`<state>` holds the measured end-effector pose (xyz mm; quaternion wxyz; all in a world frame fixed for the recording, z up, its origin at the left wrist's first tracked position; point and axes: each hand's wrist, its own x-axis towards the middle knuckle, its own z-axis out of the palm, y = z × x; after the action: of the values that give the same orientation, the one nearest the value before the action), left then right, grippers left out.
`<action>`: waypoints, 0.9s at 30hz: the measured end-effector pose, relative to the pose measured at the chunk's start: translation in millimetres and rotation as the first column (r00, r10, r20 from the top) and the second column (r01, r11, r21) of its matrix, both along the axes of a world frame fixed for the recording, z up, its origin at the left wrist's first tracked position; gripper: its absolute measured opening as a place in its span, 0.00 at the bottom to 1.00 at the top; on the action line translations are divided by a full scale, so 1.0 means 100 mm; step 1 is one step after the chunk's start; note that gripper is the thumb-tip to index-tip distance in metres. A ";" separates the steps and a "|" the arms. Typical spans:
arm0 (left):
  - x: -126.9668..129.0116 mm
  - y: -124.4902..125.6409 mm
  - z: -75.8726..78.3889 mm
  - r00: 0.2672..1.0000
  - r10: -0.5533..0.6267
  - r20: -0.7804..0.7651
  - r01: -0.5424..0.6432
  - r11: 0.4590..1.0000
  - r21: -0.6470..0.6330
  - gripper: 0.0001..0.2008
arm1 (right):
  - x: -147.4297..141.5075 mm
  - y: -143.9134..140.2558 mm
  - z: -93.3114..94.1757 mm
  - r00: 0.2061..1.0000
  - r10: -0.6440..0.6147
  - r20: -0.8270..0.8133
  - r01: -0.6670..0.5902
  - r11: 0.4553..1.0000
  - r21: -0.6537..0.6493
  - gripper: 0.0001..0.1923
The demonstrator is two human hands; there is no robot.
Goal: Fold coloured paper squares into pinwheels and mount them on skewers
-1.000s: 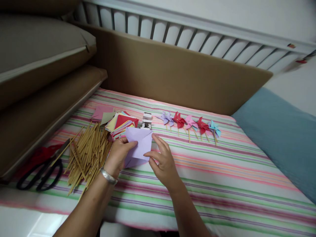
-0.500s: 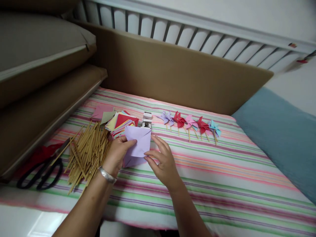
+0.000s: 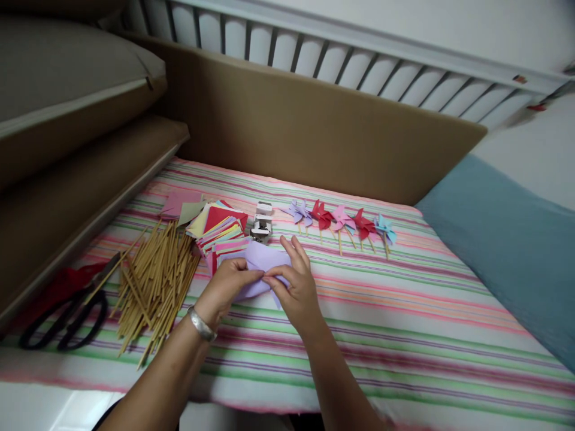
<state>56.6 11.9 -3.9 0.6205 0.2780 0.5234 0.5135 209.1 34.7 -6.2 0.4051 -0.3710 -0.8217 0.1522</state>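
One striped cloth [image 3: 404, 323] covered the working area, with a brown panel [image 3: 314, 126] upright behind it. Stick pile [image 3: 155, 284] lay on the cloth, left; black-handled scissors [image 3: 77, 299] just left of that. Pinwheels [image 3: 342, 218] sat in a row, back right of the hands. Stack of coloured paper [image 3: 220, 218] was behind the hands, near the sticks. Left hand [image 3: 228, 281] held the purple sheet [image 3: 267, 256] from its left side; right hand [image 3: 296, 293] pinched it, thumb and index tips meeting the left thumb near mid-sheet, other fingers raised. Sheet was bent between them, above the cloth. Step in hand: probably gathering a corner to the centre. Next move called for a firm left pinch on that point, leaving the right free; exact corner hidden by fingertips.
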 end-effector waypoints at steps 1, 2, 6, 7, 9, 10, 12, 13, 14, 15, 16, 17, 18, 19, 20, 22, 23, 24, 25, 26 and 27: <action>0.00 0.00 0.00 1.000 -0.016 0.010 0.016 1.000 -0.001 0.10 | 0.01 0.01 -0.01 1.000 0.002 -0.001 -0.002 1.000 -0.017 0.03; 0.00 0.00 -0.01 0.999 -0.032 0.018 0.032 0.999 -0.002 0.10 | 0.01 0.01 -0.01 1.000 0.004 0.000 -0.004 0.999 -0.033 0.02; -0.02 -0.01 0.00 0.994 -0.082 0.079 0.082 0.997 -0.003 0.10 | 0.02 0.02 -0.02 1.000 0.011 -0.004 -0.011 0.997 -0.075 0.03; -0.02 -0.02 0.01 0.991 -0.094 0.097 0.095 0.995 0.001 0.10 | 0.01 0.02 -0.02 1.000 0.010 -0.009 -0.011 0.996 -0.083 0.03; -0.03 -0.02 0.02 0.986 -0.111 0.121 0.111 0.994 0.006 0.09 | 0.01 0.02 -0.02 1.000 0.009 -0.018 -0.011 0.995 -0.101 0.02; -0.04 -0.02 0.02 0.985 -0.116 0.127 0.116 0.993 0.008 0.09 | 0.00 0.02 -0.02 1.000 0.008 -0.023 -0.010 0.994 -0.111 0.02; -0.06 -0.02 0.02 0.984 -0.124 0.131 0.124 0.992 0.010 0.08 | 0.00 0.02 -0.02 0.999 0.006 -0.031 -0.010 0.991 -0.132 0.02; -0.06 -0.02 0.02 0.983 -0.129 0.130 0.129 0.992 0.008 0.09 | 0.00 0.02 -0.02 0.999 0.005 -0.034 -0.010 0.989 -0.144 0.02; -0.07 -0.02 0.02 0.983 -0.134 0.125 0.135 0.991 0.005 0.09 | 0.00 0.02 -0.01 0.999 0.004 -0.036 -0.010 0.988 -0.156 0.02; -0.07 -0.02 0.02 0.983 -0.140 0.117 0.141 0.990 0.002 0.09 | 0.01 0.02 -0.01 0.999 0.002 -0.035 -0.008 0.986 -0.167 0.02; -0.07 -0.03 0.02 0.984 -0.145 0.108 0.146 0.989 -0.002 0.10 | 0.01 0.02 -0.01 0.999 -0.001 -0.033 -0.005 0.984 -0.176 0.02; -0.08 -0.03 0.03 0.984 -0.150 0.100 0.151 0.989 -0.005 0.10 | 0.01 0.02 -0.01 1.000 -0.006 -0.030 0.001 0.983 -0.182 0.03; -0.08 -0.03 0.03 0.984 -0.153 0.094 0.154 0.988 -0.007 0.10 | 0.01 0.02 0.00 1.000 -0.011 -0.026 0.006 0.983 -0.185 0.03; -0.08 -0.03 0.03 0.983 -0.156 0.091 0.158 0.987 -0.008 0.10 | 0.01 0.01 0.00 1.000 -0.016 -0.023 0.012 0.983 -0.183 0.04; -0.08 -0.03 0.03 0.983 -0.160 0.091 0.162 0.987 -0.009 0.10 | 0.01 0.01 0.00 1.000 -0.020 -0.020 0.016 0.983 -0.181 0.04; -0.07 -0.03 0.03 0.982 -0.164 0.093 0.165 0.986 -0.005 0.10 | 0.01 0.01 0.01 1.000 -0.027 -0.015 0.024 0.985 -0.169 0.04; -0.07 -0.02 0.03 0.982 -0.163 0.092 0.164 0.986 0.002 0.10 | 0.00 0.01 0.01 0.999 -0.030 -0.012 0.028 0.987 -0.161 0.04; -0.07 -0.02 0.03 0.983 -0.163 0.088 0.162 0.987 0.011 0.10 | 0.00 0.00 0.02 0.999 -0.033 -0.008 0.032 0.988 -0.150 0.04; -0.07 -0.02 0.03 0.984 -0.160 0.079 0.159 0.987 0.019 0.10 | 0.00 0.00 0.02 0.999 -0.038 -0.004 0.037 0.990 -0.138 0.04; -0.06 -0.02 0.03 0.985 -0.157 0.065 0.156 0.988 0.025 0.10 | -0.01 0.00 0.02 0.999 -0.043 0.001 0.043 0.991 -0.126 0.05; -0.06 -0.02 0.03 0.987 -0.153 0.046 0.152 0.988 0.026 0.10 | -0.02 -0.01 0.02 0.999 -0.047 0.007 0.047 0.992 -0.114 0.05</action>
<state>50.9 9.6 -0.9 0.6672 0.3121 0.4797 0.4768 207.4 33.9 -4.2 0.3848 -0.4132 -0.8035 0.1886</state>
